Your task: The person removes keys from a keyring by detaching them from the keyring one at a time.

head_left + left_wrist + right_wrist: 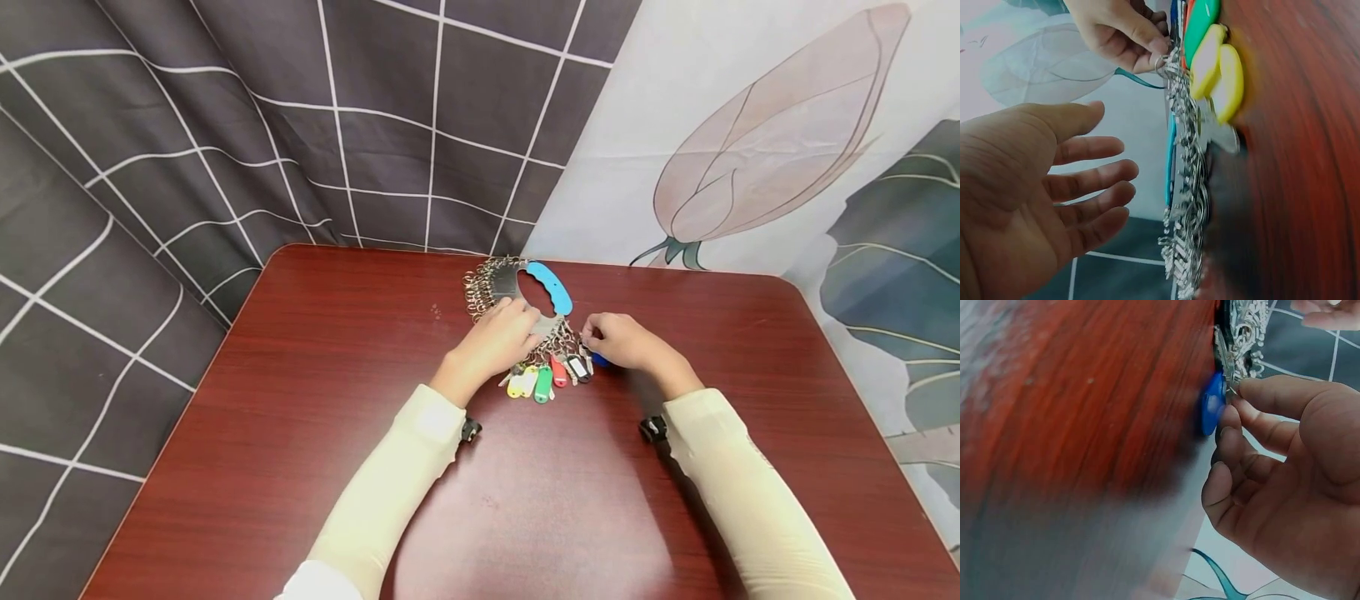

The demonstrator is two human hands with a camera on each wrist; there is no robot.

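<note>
A metal plate (504,284) with a blue handle (550,287) lies on the table, ringed with clips and key rings. Yellow, green (543,385), red (558,371), black and blue (1212,404) tags hang at its near side, with keys among them. My left hand (501,335) is over the plate; in the left wrist view its fingers (1107,181) are apart and hold nothing. With thumb and fingertips, my right hand (624,340) pinches a small metal piece, perhaps a key or ring, beside the blue tag at the right end.
The dark red wooden table (337,333) reaches back to a grey curtain with white grid lines (390,150) and a pale cloth with a flower print (765,142). Small dark devices sit at both wrists, by the sleeves (397,475).
</note>
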